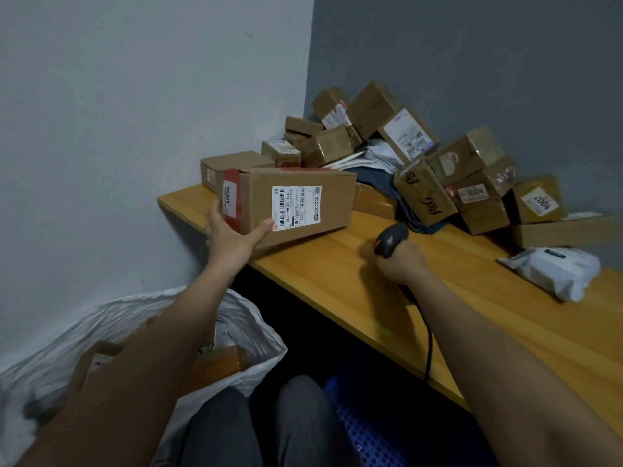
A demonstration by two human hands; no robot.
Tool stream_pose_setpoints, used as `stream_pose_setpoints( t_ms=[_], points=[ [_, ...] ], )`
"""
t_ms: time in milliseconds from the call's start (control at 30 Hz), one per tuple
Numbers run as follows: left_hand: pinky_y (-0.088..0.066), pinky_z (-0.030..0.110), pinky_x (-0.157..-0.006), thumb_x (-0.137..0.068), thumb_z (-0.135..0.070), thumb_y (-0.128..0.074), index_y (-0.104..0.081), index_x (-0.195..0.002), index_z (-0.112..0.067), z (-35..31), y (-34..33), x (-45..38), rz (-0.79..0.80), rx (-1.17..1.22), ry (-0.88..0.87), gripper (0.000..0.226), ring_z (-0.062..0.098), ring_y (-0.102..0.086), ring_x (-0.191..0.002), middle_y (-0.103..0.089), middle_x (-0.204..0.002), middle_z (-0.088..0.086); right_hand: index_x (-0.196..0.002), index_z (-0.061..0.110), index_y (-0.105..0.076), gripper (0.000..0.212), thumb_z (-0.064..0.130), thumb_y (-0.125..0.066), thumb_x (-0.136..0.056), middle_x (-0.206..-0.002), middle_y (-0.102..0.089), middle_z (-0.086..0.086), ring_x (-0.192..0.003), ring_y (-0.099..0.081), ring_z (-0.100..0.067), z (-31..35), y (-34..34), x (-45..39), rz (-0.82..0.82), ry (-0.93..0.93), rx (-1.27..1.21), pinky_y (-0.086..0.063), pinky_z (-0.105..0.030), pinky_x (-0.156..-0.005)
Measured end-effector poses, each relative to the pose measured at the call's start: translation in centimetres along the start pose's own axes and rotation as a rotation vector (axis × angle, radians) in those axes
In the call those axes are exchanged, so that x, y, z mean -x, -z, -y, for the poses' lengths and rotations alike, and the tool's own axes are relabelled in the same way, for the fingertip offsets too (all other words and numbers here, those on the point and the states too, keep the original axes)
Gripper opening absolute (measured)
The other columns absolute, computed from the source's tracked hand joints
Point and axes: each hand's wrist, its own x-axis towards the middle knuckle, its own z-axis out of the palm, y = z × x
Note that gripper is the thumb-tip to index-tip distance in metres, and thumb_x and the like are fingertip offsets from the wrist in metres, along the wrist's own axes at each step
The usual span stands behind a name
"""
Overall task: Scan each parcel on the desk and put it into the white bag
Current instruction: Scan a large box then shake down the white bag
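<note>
My left hand (232, 238) grips the near left end of a brown cardboard parcel (303, 200) with red tape and a white barcode label facing me, at the desk's left front edge. My right hand (401, 261) holds a black barcode scanner (391, 239) over the wooden desk (337, 281), its head turned toward that parcel, its cable trailing off the desk edge. The white bag (141, 318) stands open on the floor at lower left, under my left forearm, with cardboard parcels inside.
Several brown boxes (421, 156) are heaped in the back corner of the desk against the grey wall. A white soft mailer (556, 267) lies at the right. A blue perforated crate (367, 429) sits under the desk beside my knees.
</note>
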Motion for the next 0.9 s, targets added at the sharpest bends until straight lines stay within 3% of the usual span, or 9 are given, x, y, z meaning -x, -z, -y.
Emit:
stream_pose_setpoints(
  t_ms=[100,267,400,600,733,833,900],
  points=[
    [-0.036,0.051,-0.110,-0.058,-0.055,-0.084,-0.015,-0.149,-0.033,0.2,-1.5,-0.1,0.027,0.033,-0.009,0.117,0.026,-0.036,-0.136,-0.029,-0.151,0.005,-0.117,0.004,-0.054,0.049,0.046,-0.062,-0.092,-0.123,-0.051,-0.017,-0.103,-0.046,-0.026,-1.2,-0.3,-1.1,-0.002,-0.059,0.104,-0.040,-0.033,-0.077],
    [-0.036,0.043,-0.110,-0.064,-0.045,-0.085,-0.014,-0.150,-0.027,0.5,-4.1,-0.8,0.046,0.054,-0.020,0.113,0.022,-0.037,-0.134,-0.031,-0.150,0.003,-0.079,0.010,-0.055,0.050,0.058,-0.066,-0.084,-0.095,-0.061,-0.011,-0.094,-0.059,-0.024,-3.4,-0.6,-2.4,-0.132,-0.113,-0.049,-0.044,-0.033,-0.065],
    [-0.037,0.046,-0.109,-0.062,-0.048,-0.085,-0.014,-0.150,-0.029,0.4,-5.9,-1.2,0.067,0.053,-0.017,0.116,0.023,-0.038,-0.134,-0.031,-0.151,0.004,-0.092,0.009,-0.065,0.058,0.065,-0.070,-0.075,-0.085,-0.063,-0.002,-0.082,-0.062,-0.021,-4.0,-0.6,-2.2,-0.201,-0.129,-0.175,-0.041,-0.030,-0.056],
    [-0.035,0.049,-0.110,-0.063,-0.050,-0.083,-0.012,-0.150,-0.031,1.0,-6.5,-1.4,0.067,0.079,0.021,0.114,0.025,-0.036,-0.136,-0.029,-0.152,0.006,-0.125,0.007,-0.060,0.071,0.057,-0.075,-0.076,-0.116,-0.063,-0.005,-0.099,-0.060,-0.020,-4.4,-0.8,-2.0,-0.208,-0.109,-0.280,-0.045,-0.030,-0.071],
    [-0.036,0.046,-0.110,-0.067,-0.050,-0.082,-0.015,-0.150,-0.029,1.1,-6.3,-1.3,0.046,0.133,0.026,0.109,0.024,-0.038,-0.135,-0.032,-0.150,0.005,-0.130,0.014,-0.051,0.070,0.060,-0.069,-0.079,-0.131,-0.050,-0.008,-0.121,-0.047,-0.026,-3.7,-0.5,-1.1,-0.326,-0.086,-0.189,-0.043,-0.038,-0.098],
    [-0.039,0.043,-0.108,-0.067,-0.050,-0.081,-0.018,-0.148,-0.031,1.0,-5.6,-1.3,0.048,0.213,0.055,0.105,0.021,-0.044,-0.131,-0.040,-0.147,0.003,-0.133,0.020,-0.048,0.058,0.052,-0.064,-0.087,-0.136,-0.044,-0.004,-0.128,-0.038,-0.025,-1.4,-0.2,0.0,-0.449,0.138,-0.088,-0.034,-0.037,-0.106],
    [-0.040,0.041,-0.108,-0.070,-0.046,-0.081,-0.019,-0.148,-0.029,0.9,-4.6,-1.3,0.041,0.248,0.054,0.101,0.019,-0.046,-0.129,-0.042,-0.145,0.002,-0.138,0.023,-0.044,0.059,0.048,-0.065,-0.088,-0.142,-0.039,-0.002,-0.134,-0.031,-0.023,1.2,0.1,0.5,-0.420,0.340,-0.070,-0.030,-0.037,-0.109]
  ],
)
